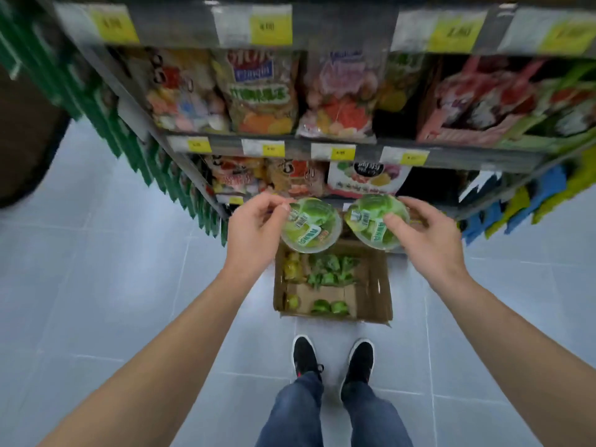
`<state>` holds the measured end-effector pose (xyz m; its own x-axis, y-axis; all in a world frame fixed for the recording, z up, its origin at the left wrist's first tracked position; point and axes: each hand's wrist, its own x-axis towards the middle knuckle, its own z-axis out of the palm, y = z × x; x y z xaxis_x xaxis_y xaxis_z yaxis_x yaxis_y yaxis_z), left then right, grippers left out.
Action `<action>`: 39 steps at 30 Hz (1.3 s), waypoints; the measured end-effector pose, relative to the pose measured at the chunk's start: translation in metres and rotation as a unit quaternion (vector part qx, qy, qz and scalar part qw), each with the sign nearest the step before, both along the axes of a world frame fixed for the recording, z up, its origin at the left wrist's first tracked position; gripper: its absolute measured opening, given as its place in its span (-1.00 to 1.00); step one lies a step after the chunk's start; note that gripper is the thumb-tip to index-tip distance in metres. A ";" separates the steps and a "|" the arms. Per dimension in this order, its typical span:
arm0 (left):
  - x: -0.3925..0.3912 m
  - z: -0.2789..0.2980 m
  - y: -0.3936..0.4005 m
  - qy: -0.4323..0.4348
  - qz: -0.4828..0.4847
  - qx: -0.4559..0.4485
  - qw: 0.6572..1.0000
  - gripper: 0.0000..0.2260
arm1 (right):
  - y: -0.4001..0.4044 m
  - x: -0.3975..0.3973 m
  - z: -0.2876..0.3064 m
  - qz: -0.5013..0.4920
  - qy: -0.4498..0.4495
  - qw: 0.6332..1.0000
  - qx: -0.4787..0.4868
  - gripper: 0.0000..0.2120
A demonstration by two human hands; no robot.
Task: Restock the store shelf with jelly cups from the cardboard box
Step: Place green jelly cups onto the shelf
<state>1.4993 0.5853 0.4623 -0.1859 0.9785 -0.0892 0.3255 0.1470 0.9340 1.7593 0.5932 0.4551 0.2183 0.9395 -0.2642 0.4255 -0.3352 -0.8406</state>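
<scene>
From the head camera, both arms reach forward toward the store shelf [322, 150]. The left hand [254, 227] grips a green jelly cup [311, 225] by its left rim, fingers curled over the top edge. The right hand [422, 233] grips a second green jelly cup [371, 221] by its right rim, thumb across the lid. The two cups sit side by side, almost touching, held up in front of the lowest visible shelf edge and above the far end of the cardboard box [371, 285].

The box lies open on the tiled floor [96, 285], its far end against the foot of the shelf. Inside, more green jelly packs [332, 269] cluster near the far edge, two green cups [330, 307] lie by the near edge, and yellow cups [292, 267] line the left wall.

The shelves above carry bright snack bags [261, 91] behind yellow price tags [271, 27]. Black shoes [304, 356] and blue jeans [296, 411] show just short of the box's near edge
</scene>
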 end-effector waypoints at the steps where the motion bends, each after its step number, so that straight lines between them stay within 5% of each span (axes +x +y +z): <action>1: 0.000 0.023 0.001 0.003 -0.007 0.014 1.000 -0.83 | 0.001 -0.002 0.023 -0.001 0.003 1.000 0.019 -0.56; 10: 0.013 0.199 0.030 0.017 -0.059 0.175 0.983 -0.79 | 0.014 0.017 0.191 -0.030 -0.001 0.982 0.188 -0.56; 19: 0.040 0.316 0.066 0.048 -0.067 0.274 0.958 -0.82 | 0.031 0.042 0.293 -0.011 -0.006 0.947 0.320 -0.58; 32: 0.103 0.383 0.154 0.094 0.036 0.319 0.942 -0.86 | 0.116 0.103 0.371 0.003 -0.074 0.915 0.397 -0.56; 36: 0.119 0.386 0.183 0.061 0.079 0.283 0.954 -0.88 | 0.144 0.107 0.387 -0.013 -0.096 0.919 0.382 -0.85; 39: 0.122 0.387 0.204 0.041 0.111 0.244 0.962 -0.88 | 0.162 0.112 0.397 -0.038 -0.126 0.934 0.331 -0.67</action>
<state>1.6209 0.7892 0.8488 -0.3813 0.8354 0.3958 0.4126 -0.2294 0.8815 1.8710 0.7555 0.8522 0.2679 0.8580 0.4382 0.6342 0.1853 -0.7506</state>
